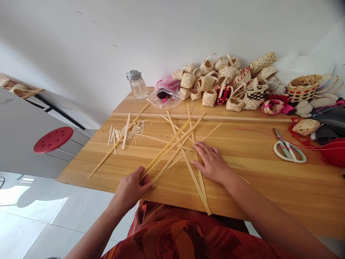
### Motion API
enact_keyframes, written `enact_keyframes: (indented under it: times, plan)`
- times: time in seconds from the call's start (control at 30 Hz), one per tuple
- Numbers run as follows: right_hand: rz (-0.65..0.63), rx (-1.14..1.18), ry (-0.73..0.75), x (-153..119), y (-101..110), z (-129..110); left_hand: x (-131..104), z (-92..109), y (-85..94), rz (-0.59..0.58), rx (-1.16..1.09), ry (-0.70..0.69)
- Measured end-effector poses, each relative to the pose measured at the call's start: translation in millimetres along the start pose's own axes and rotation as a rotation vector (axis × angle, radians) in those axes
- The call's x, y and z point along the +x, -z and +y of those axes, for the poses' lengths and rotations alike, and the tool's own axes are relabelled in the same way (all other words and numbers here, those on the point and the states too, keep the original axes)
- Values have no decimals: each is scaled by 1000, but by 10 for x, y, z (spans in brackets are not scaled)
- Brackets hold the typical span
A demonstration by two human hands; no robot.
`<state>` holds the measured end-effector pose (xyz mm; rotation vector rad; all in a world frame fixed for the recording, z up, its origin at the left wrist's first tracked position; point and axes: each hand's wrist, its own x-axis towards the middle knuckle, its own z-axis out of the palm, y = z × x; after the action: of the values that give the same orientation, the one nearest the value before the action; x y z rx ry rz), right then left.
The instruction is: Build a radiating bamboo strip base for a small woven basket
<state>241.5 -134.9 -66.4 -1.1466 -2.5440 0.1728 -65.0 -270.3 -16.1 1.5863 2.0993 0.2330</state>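
Note:
Several long pale bamboo strips (185, 156) lie crossed over one another on the wooden table, fanning out from a crossing area near the middle. At the lower left of them, my left hand (134, 183) is closed round the near end of a yellowish strip (164, 149), which slants up and to the right over the others. My right hand (210, 162) rests palm down on the right side of the crossing, its fingers spread, fingertips touching the strips. Whether its fingertips pinch any strip is not visible; the hand looks open.
Short offcuts (136, 131) and a long strip (113, 147) lie at the left. Scissors (289, 151) rest at the right near red yarn (334, 151). Small woven baskets (208, 97), a plastic bag (165, 95) and a bottle (138, 86) line the back. A red stool (53, 139) stands beyond.

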Motion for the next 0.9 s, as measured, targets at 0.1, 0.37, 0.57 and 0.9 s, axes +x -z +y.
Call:
enact_keyframes:
  times: [0.1, 0.37, 0.57, 0.9]
  plan:
    - [-5, -3, 0, 2, -4, 2, -20, -11, -12, 6, 18, -2]
    - [8, 22, -9, -1, 3, 0, -35, -10, -44, 19, 30, 11]
    - [52, 106, -15, -10, 19, 42, -68, -44, -46, 33, -1, 4]
    - [72, 143, 97, 26, 120, -17, -160, -104, 23, 29, -22, 23]
